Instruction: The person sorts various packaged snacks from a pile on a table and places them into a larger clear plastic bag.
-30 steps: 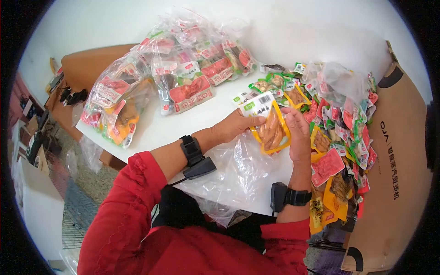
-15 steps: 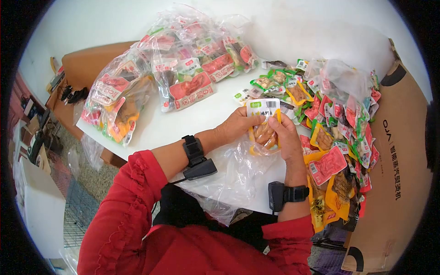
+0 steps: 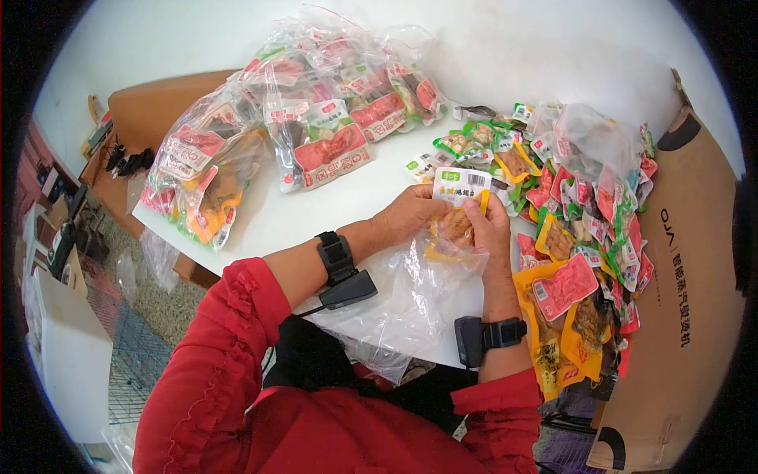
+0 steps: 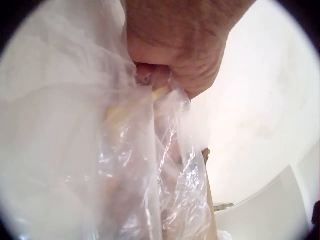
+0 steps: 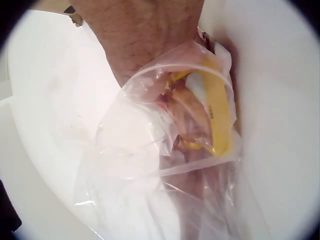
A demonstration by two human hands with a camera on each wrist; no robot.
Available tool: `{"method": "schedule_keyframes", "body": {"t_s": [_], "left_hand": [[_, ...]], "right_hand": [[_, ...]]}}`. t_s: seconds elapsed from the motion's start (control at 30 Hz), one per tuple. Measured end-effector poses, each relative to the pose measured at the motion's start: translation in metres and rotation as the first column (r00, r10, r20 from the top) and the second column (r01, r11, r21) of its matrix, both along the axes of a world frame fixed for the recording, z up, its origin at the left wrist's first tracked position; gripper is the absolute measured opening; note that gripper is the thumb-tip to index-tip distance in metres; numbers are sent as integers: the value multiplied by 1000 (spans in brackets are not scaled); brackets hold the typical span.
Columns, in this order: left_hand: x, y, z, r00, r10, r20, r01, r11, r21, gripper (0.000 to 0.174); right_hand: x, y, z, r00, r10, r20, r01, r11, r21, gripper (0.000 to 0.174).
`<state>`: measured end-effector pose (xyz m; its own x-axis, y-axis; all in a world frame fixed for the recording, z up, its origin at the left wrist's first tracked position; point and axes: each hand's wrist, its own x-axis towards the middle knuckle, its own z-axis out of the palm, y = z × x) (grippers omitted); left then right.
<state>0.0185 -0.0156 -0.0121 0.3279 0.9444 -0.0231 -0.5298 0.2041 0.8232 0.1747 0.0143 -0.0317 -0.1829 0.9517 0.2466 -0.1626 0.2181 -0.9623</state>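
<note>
A yellow snack packet with a white label stands half inside the mouth of a clear plastic bag on the white table. My left hand grips the packet and the bag's rim on the left side. My right hand pinches the packet and bag edge on the right. The right wrist view shows the yellow packet down inside the clear bag. In the left wrist view my left hand clutches crumpled clear film.
A heap of loose red, yellow and green snack packets lies to the right. Several filled clear bags sit at the table's far side. A cardboard box stands at far right, a brown cabinet at left.
The yellow packet has gone from held up between both hands down into the mouth of the clear bag. Both hands have drawn closer together around it.
</note>
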Motion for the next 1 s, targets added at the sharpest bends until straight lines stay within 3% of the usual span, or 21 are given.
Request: {"method": "schedule_keyframes", "body": {"t_s": [0.17,0.23,0.33,0.67,0.77,1.0], "left_hand": [[-1,1,-2,1000,-12,14,12,1000,3,26],[0,2,-4,1000,-13,20,13,1000,12,26],[1,3,-5,999,-10,44,10,1000,-8,25],[1,1,-5,999,-24,29,23,1000,21,24],[1,2,-7,1000,-21,12,20,999,42,24],[1,2,-7,999,-31,-32,33,998,61,25]], "right_hand": [[-3,-9,13,999,-18,-52,11,992,-126,13],[-3,-6,8,987,-19,-159,0,993,-116,15],[1,-3,4,997,-17,-69,15,999,-37,20],[1,-6,7,997,-44,-59,42,998,-39,23],[1,-8,11,997,-61,-42,56,993,-109,23],[4,0,0,998,-58,-13,58,998,-15,21]]}}
